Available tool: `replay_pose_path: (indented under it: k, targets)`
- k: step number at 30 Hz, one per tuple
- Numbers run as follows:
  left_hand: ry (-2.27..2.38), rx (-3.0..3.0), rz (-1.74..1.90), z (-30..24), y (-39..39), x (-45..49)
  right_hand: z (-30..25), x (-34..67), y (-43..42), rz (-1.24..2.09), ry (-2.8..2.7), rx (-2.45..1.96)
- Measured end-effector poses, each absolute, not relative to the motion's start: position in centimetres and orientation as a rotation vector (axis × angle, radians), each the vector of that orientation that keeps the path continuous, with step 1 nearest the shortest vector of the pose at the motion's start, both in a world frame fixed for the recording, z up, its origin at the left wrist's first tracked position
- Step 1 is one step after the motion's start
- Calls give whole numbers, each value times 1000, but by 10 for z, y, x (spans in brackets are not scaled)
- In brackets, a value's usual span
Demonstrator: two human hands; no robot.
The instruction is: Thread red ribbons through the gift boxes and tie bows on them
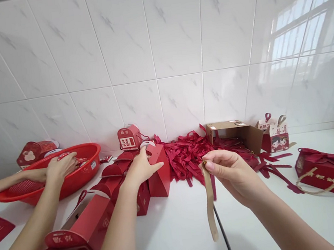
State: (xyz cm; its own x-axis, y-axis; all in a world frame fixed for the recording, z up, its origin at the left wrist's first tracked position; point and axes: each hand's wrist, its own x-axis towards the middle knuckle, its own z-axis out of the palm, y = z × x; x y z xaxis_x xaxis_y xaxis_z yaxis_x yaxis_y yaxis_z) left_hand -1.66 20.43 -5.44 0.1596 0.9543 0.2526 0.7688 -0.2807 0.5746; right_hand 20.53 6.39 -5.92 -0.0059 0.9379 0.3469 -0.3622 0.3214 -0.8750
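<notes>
My left hand (140, 168) is on the top of a red gift box (160, 177) at the end of a row, its thumb across the front and its fingers partly hidden behind. In my right hand (233, 173), thumb and fingers pinch the upper end of a gold ribbon (210, 205), which hangs down over the white table. A thin dark rod (223, 232) shows just behind the ribbon's lower end. Between and beyond my hands lies a heap of dark red ribbons (186, 155) against the tiled wall.
At left, another person's hands (63, 165) reach into a red plastic basket (93, 153). Several red gift boxes (94, 216) line up at lower left. A cardboard box (253, 138) lies on its side, near a printed box (275, 137) and a ribbon-tied red box (324, 172).
</notes>
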Motion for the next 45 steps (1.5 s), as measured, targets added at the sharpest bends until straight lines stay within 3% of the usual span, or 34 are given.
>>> replay_pose_path:
  k: [5, 9, 15, 26, 45]
  targets:
    - [1409, 2009, 1094, -50, 192, 3, -66, 211, 75, 889, -1263, -779]
    - [924, 1851, 1235, -30, 147, 25, -69, 210, 79, 652, -1327, -880]
    - [511, 1689, 1423, -22, 95, 50, -65, 198, 62, 498, -1297, -770]
    - [387, 2050, 1637, -28, 86, 56, -60, 192, 48, 167, -1277, -751]
    - [505, 2127, 1850, -38, 87, 59, -56, 197, 45, 324, -1256, -730]
